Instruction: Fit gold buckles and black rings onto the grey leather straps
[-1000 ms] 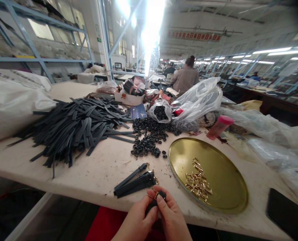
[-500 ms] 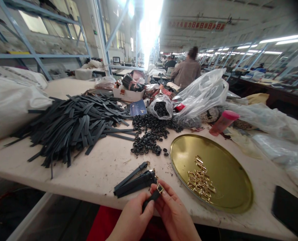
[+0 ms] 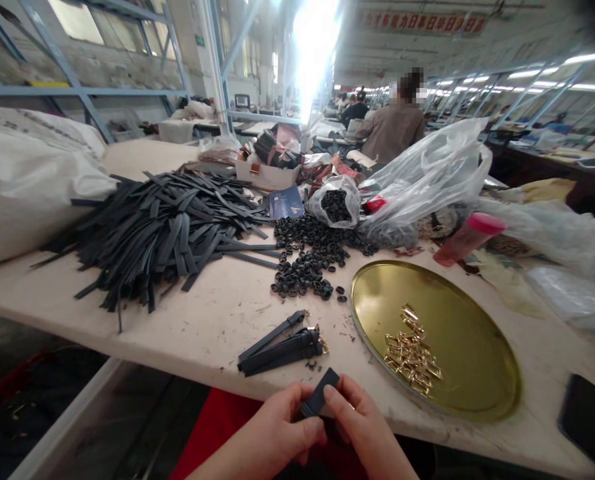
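Observation:
Both of my hands meet at the table's front edge on one dark strap (image 3: 321, 395). My left hand (image 3: 290, 421) is closed around its lower part, thumb bent over it. My right hand (image 3: 360, 413) pinches the upper part, thumb on its flat face; the gold buckle is mostly hidden by the fingers. Just beyond lies a small stack of buckled straps (image 3: 282, 347), gold buckles toward the right. To the right, a round gold tray (image 3: 470, 347) carries a heap of gold buckles (image 3: 411, 353). Farther back is a pile of small black loops (image 3: 305, 270).
A large heap of dark straps (image 3: 162, 233) covers the left of the table (image 3: 177, 333). Behind are a bag of loops (image 3: 335, 203), clear plastic bags (image 3: 427, 177) and a pink-lidded bottle (image 3: 470, 239). A black phone-like slab (image 3: 590, 420) lies far right. Another person (image 3: 395, 123) sits beyond.
The strap in my hands has turned, so its flat face shows and the gold buckle is now mostly covered. The whole view has shifted, moving the table's things slightly right and up.

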A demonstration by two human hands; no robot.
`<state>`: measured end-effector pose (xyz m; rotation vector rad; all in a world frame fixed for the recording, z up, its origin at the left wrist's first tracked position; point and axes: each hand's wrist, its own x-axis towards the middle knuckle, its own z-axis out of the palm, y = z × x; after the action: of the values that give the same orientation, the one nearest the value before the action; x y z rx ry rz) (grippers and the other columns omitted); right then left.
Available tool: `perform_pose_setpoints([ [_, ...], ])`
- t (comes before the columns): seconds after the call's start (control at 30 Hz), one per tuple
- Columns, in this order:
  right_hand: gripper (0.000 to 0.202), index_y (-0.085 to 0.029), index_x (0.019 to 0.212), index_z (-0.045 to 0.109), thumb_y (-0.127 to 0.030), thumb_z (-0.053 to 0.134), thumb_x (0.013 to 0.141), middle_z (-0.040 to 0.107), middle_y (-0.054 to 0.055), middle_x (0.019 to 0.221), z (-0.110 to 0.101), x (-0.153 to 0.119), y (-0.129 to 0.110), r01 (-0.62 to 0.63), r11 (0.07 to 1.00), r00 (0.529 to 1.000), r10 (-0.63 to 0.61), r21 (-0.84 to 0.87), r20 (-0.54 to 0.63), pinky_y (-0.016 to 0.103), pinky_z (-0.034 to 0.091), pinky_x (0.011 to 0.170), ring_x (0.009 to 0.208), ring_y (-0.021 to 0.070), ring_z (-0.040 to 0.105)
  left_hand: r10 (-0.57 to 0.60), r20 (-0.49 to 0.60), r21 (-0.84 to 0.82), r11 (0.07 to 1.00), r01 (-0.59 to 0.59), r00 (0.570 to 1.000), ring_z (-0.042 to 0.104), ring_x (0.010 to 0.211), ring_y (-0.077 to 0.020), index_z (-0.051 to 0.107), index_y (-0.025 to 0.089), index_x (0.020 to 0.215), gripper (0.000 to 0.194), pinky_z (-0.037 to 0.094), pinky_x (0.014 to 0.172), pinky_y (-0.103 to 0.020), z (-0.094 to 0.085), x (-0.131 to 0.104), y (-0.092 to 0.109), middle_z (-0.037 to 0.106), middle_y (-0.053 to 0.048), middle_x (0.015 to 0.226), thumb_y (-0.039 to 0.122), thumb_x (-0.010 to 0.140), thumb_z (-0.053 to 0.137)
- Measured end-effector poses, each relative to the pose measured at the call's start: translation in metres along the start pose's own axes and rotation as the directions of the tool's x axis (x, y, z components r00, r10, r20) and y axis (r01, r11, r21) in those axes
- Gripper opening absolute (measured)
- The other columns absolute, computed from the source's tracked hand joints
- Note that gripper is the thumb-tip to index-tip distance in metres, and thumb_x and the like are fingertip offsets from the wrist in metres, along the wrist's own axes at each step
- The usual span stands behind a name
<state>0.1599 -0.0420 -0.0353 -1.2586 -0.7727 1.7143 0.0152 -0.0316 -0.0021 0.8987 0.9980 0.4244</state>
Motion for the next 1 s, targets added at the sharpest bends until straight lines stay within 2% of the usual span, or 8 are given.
perform_pose_setpoints([
  [0.1,0.029,-0.017,0.067,0.055,-0.045,0.063,0.070,0.040,-0.008,0.048,0.003,0.001,0.000,-0.003,0.996,1.000,0.000,-0.084,-0.029,0.019,0.019,0.038,0.041,0.0045,0.027,-0.006,-0.006,0.009,1.000,0.006,1.000,0.045,0.050,-0.0062,0.051,0.012,0.093,0.030,0.034,0.046,-0.018,0.002,0.002,-0.003,0.057,0.002,0.070,0.014,0.063,0.051],
  [0.27,0.029,-0.018,0.066,0.049,-0.045,0.059,0.071,0.030,-0.011,0.043,0.001,0.005,0.000,-0.071,0.995,0.996,0.067,-0.069,-0.067,0.020,0.013,0.039,0.040,0.0054,0.020,-0.018,-0.034,0.054,0.998,0.020,0.999,0.044,0.043,-0.0043,0.050,0.011,0.091,0.024,0.031,0.043,-0.017,0.001,0.003,-0.007,0.057,0.002,0.065,0.017,0.068,0.047],
  [0.33,0.028,-0.019,0.065,0.047,-0.044,0.057,0.073,0.030,-0.011,0.045,0.000,0.006,0.001,-0.078,0.996,0.996,0.075,-0.040,-0.052,0.020,0.013,0.039,0.041,0.0055,0.019,-0.013,-0.028,0.048,0.999,0.014,1.000,0.042,0.040,-0.0037,0.049,0.011,0.089,0.023,0.029,0.041,-0.017,0.000,0.005,-0.010,0.057,0.002,0.063,0.028,0.074,0.046],
  [0.43,0.027,-0.018,0.064,0.046,-0.041,0.056,0.075,0.031,-0.010,0.047,-0.001,0.008,0.002,-0.083,0.996,0.997,0.083,0.039,-0.008,0.020,0.013,0.039,0.041,0.0053,0.017,-0.013,0.003,0.024,1.000,0.013,1.000,0.039,0.036,-0.0032,0.048,0.011,0.084,0.033,0.026,0.038,-0.017,0.000,0.008,-0.015,0.055,0.002,0.058,0.043,0.078,0.039],
  [0.73,0.027,-0.018,0.062,0.043,-0.037,0.056,0.077,0.033,-0.010,0.047,-0.005,0.012,0.004,-0.140,0.977,0.990,0.133,0.163,0.052,0.019,0.012,0.039,0.041,0.0041,0.018,-0.068,0.039,-0.073,0.995,0.071,0.997,0.042,0.035,-0.0023,0.045,0.013,0.083,0.028,0.026,0.037,-0.014,0.004,0.006,-0.010,0.054,0.003,0.055,0.040,0.075,0.043],
  [0.87,0.026,-0.017,0.063,0.046,-0.035,0.059,0.076,0.031,-0.011,0.046,-0.003,0.012,0.006,-0.157,0.961,0.987,0.146,0.229,0.066,0.017,0.013,0.037,0.039,0.0033,0.019,-0.073,0.034,-0.125,0.989,0.077,0.997,0.041,0.033,-0.0027,0.045,0.014,0.083,0.036,0.026,0.035,-0.014,0.004,0.010,-0.010,0.054,0.003,0.054,0.049,0.075,0.042],
  [0.93,0.026,-0.017,0.062,0.047,-0.035,0.060,0.076,0.032,-0.011,0.044,-0.001,0.012,0.006,-0.164,0.943,0.986,0.152,0.291,0.063,0.015,0.017,0.036,0.037,0.0029,0.024,-0.064,0.009,-0.136,0.989,0.065,0.998,0.037,0.031,-0.0023,0.044,0.015,0.082,0.035,0.024,0.033,-0.015,0.004,0.012,-0.011,0.053,0.005,0.052,0.050,0.076,0.040],
  [1.0,0.022,-0.017,0.066,0.052,-0.035,0.059,0.077,0.045,-0.007,0.049,-0.001,0.012,0.002,-0.143,0.922,0.990,0.132,0.361,0.054,0.015,0.031,0.041,0.043,0.0049,0.041,-0.056,-0.018,-0.132,0.990,0.053,0.998,0.034,0.029,-0.0020,0.043,0.016,0.080,0.030,0.020,0.032,-0.015,0.003,0.014,-0.012,0.051,0.006,0.049,0.046,0.078,0.040],
])
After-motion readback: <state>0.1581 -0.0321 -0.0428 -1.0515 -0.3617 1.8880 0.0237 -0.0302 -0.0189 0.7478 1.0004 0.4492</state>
